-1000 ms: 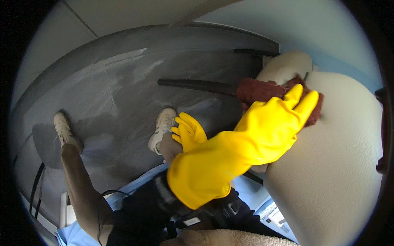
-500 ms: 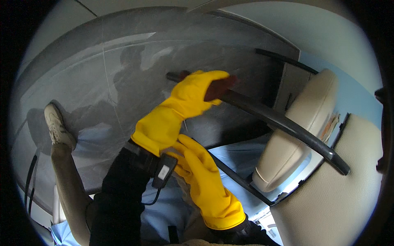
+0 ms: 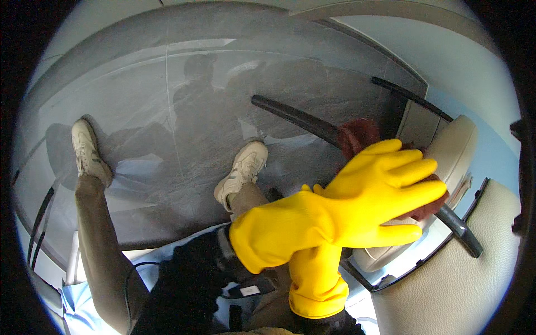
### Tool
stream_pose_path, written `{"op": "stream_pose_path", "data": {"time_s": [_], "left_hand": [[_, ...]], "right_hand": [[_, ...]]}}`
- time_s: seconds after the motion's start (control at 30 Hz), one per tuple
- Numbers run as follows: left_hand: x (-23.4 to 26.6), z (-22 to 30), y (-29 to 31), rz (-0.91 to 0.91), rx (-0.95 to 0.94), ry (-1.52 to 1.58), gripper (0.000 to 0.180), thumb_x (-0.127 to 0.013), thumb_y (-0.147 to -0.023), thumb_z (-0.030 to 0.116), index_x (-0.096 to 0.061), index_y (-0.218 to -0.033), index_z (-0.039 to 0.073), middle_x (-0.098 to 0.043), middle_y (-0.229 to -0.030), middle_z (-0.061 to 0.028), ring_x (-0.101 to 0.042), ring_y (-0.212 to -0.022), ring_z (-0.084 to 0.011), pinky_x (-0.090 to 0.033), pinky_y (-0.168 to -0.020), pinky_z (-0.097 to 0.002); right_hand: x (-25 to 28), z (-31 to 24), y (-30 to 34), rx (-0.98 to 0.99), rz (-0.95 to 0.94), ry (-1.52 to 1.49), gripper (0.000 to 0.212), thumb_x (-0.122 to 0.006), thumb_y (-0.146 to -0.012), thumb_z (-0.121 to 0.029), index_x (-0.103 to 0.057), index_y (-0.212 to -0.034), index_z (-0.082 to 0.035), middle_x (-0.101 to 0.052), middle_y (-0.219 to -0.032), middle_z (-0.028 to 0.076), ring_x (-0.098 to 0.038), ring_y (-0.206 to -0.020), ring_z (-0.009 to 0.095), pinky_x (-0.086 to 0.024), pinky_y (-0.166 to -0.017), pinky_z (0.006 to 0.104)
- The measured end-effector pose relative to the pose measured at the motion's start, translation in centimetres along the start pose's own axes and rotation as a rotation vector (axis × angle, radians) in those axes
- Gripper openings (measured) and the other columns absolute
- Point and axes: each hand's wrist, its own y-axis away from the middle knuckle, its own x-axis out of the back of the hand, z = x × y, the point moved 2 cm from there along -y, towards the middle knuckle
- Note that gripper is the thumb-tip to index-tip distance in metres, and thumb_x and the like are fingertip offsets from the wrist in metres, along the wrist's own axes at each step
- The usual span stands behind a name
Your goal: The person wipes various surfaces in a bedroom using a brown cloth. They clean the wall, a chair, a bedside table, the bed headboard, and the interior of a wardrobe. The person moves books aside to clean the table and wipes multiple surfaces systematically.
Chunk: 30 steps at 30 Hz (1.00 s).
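Note:
My left hand (image 3: 379, 192), in a yellow rubber glove, reaches across to the right with its fingers spread. It lies over a dark red cloth (image 3: 360, 135) draped on a long black bar (image 3: 296, 116). The cloth shows on both sides of the hand. My right hand (image 3: 318, 279), in a matching glove, is underneath the left one. Its cuff and wrist show, while its fingers are almost wholly hidden. The bar slants down to the right, past a beige padded cushion (image 3: 460, 142).
A large beige padded panel (image 3: 446, 279) stands at the right. A second black bar (image 3: 410, 92) runs behind the cushion. My shoes (image 3: 245, 167) rest on the grey floor (image 3: 128, 84). A thin cable (image 3: 131, 279) hangs by my left sleeve.
My left hand has slid right along the bar with the cloth, its fingers now spread. My right hand has gone from beside the left wrist to beneath the left hand. The view has shifted a little.

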Motion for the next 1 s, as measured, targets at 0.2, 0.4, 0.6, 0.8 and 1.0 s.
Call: {"op": "stream_pose_path", "data": {"time_s": [0.2,0.4,0.6,0.8,1.0], "left_hand": [[5.2,-8.7,5.1,-0.004,0.467,-0.377,0.032,-0.067,-0.095,0.027,-0.073,-0.122,0.011,-0.075,-0.111,-0.0159,-0.070,-0.103,-0.0378,-0.053,-0.093,-0.0528],[12.6,-17.0,13.7,0.268,1.269,-0.024,0.041,-0.052,-0.110,0.042,-0.075,-0.130,0.014,-0.074,-0.127,-0.0172,-0.070,-0.116,-0.0339,-0.051,-0.105,-0.0434],[6.3,-9.5,7.5,0.188,0.684,-0.061,0.033,-0.055,-0.110,0.033,-0.075,-0.127,0.013,-0.074,-0.132,-0.0106,-0.066,-0.123,-0.0361,-0.046,-0.113,-0.0448],[-1.6,4.0,-3.9,0.098,-0.060,-0.107,0.038,-0.075,-0.086,0.032,-0.072,-0.118,0.012,-0.068,-0.110,-0.0083,-0.066,-0.098,-0.0312,-0.046,-0.093,-0.0471],[-0.3,-1.0,0.0,0.066,-0.054,-0.439,0.044,-0.083,-0.086,0.035,-0.075,-0.128,0.023,-0.073,-0.119,-0.0082,-0.072,-0.099,-0.0278,-0.059,-0.082,-0.0408]], "right_hand": [[-1.8,-1.7,-0.1,-0.191,0.166,-0.198,0.047,-0.049,-0.115,-0.024,-0.045,-0.157,-0.003,-0.052,-0.157,0.019,-0.053,-0.144,0.030,-0.042,-0.122,0.0448],[-4.2,-2.7,-0.6,-0.314,0.177,-0.290,0.047,-0.048,-0.115,-0.020,-0.043,-0.159,-0.002,-0.047,-0.162,0.020,-0.049,-0.149,0.032,-0.037,-0.127,0.0468],[-4.1,-1.8,-0.2,-0.168,0.107,-0.285,0.046,-0.051,-0.115,-0.023,-0.047,-0.156,-0.003,-0.052,-0.159,0.018,-0.052,-0.146,0.031,-0.041,-0.124,0.0455],[-3.5,-0.9,-1.2,0.096,0.027,0.057,0.045,-0.056,-0.113,-0.031,-0.057,-0.147,-0.002,-0.065,-0.142,0.018,-0.065,-0.129,0.031,-0.052,-0.109,0.0429],[-2.3,-0.3,-0.7,0.493,0.147,1.014,0.047,-0.060,-0.110,-0.038,-0.061,-0.141,-0.002,-0.068,-0.134,0.020,-0.069,-0.123,0.032,-0.055,-0.103,0.0416]]}}
